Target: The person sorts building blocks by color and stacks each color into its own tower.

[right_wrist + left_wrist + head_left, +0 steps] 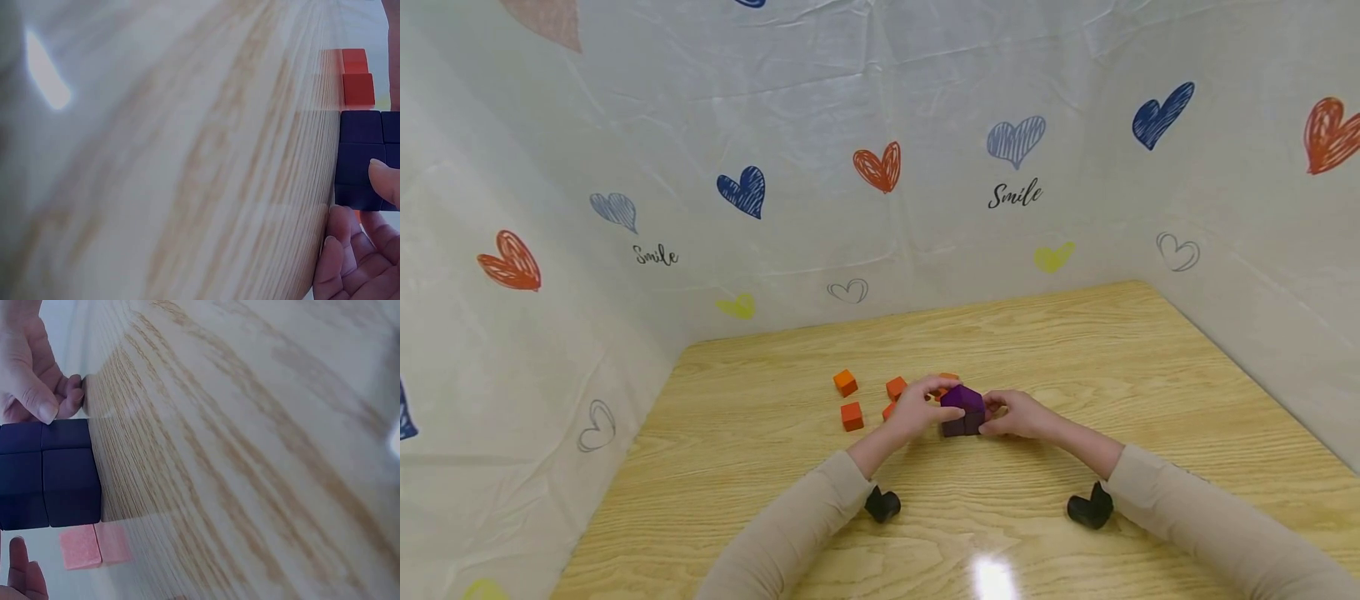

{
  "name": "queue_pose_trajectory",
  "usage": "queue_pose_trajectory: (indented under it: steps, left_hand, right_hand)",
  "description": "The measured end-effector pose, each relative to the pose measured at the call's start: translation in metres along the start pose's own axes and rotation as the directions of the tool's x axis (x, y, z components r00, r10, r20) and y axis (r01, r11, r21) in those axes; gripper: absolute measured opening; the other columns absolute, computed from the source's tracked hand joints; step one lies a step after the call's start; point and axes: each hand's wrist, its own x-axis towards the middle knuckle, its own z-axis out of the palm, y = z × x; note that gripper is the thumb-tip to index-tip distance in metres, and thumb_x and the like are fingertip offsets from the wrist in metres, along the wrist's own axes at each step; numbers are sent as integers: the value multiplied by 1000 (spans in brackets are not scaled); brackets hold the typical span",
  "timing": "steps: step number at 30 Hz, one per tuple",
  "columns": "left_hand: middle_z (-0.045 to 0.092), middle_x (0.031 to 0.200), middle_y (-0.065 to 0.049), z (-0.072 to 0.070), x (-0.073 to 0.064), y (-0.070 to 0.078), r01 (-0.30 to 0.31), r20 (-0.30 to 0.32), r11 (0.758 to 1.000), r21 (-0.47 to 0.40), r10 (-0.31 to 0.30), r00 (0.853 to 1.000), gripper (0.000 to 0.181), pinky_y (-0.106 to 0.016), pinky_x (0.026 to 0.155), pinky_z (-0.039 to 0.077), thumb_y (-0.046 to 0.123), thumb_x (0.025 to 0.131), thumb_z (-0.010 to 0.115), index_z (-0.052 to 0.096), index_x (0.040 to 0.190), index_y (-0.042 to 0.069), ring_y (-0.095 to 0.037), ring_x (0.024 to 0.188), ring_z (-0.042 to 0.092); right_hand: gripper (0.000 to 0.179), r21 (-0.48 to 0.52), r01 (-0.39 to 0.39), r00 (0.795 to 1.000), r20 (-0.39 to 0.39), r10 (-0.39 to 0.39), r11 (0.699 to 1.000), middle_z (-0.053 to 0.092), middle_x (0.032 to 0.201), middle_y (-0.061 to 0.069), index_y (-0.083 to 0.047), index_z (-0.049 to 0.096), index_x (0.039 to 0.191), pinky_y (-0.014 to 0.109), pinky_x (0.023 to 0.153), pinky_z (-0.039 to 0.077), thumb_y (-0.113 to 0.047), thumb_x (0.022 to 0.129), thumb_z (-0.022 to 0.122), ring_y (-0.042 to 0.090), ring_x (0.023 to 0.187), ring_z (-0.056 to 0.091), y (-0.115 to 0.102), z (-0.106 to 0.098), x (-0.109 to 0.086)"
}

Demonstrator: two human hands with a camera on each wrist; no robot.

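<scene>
Both hands are at a compact stack of dark purple cubes (964, 400) standing on the table. From the left, my left hand (912, 410) holds it, thumb across the front and fingers reaching over and behind the top. On the opposite side my right hand (1021, 414) grips the right end with bent fingers and thumb. Seams between the purple cubes (72, 487) show in the left wrist view, the right thumb (39, 403) at their edge. In the right wrist view, a thumb (387, 181) lies against the front of the purple cubes (361, 161).
Several orange cubes lie left of and behind the stack, among them a far-left cube (845, 383), a nearer cube (852, 417) and one behind the left hand (896, 387). A wood-grain table (760, 417) is backed by a heart-printed sheet (805, 233). Black wrist devices (883, 506) hang under the sleeves.
</scene>
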Motion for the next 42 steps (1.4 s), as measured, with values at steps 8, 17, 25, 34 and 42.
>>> queue_pose_trajectory:
  steps: [8,17,25,34,42]
  left_hand:
    - [59,110,-6,0,-2,3,-8,1,1000,30,8,1000,44,-26,72,40,16,79,72,60,120,8,-17,95,46]
    - [58,112,-14,-5,-21,39,-16,10,998,66,15,1000,42,-28,74,40,8,81,69,58,120,-1,-29,100,48]
    - [58,114,-9,-1,-4,7,-34,11,997,69,33,999,46,-32,76,41,11,79,71,58,123,5,-24,100,48]
    - [52,127,-10,-12,-7,10,-91,-42,996,-14,91,995,53,-45,94,34,23,84,66,47,133,10,-32,114,43]
    - [54,123,-14,-46,-19,21,-188,-147,982,-16,184,972,46,-42,92,37,13,87,62,49,130,5,-27,111,46]
  right_hand:
    - [38,1,-7,1000,2,7,1000,61,90,9,5,58,108,28,60,45,-14,78,72,14,73,51,-1,1,-1]
    - [36,-33,-7,1000,-3,7,999,61,89,6,3,59,107,26,61,43,-15,78,72,14,77,50,-2,0,0]
    - [35,-38,-2,1000,3,2,999,61,89,5,2,60,106,29,68,42,-16,78,72,16,81,51,-2,0,-1]
    - [40,-25,-11,1000,8,11,1000,60,90,6,3,58,109,29,69,41,-16,77,73,16,83,50,-3,0,-1]
    - [49,3,-45,999,-21,45,999,60,94,13,11,48,120,29,59,47,-12,81,68,15,71,55,-15,-12,-12]
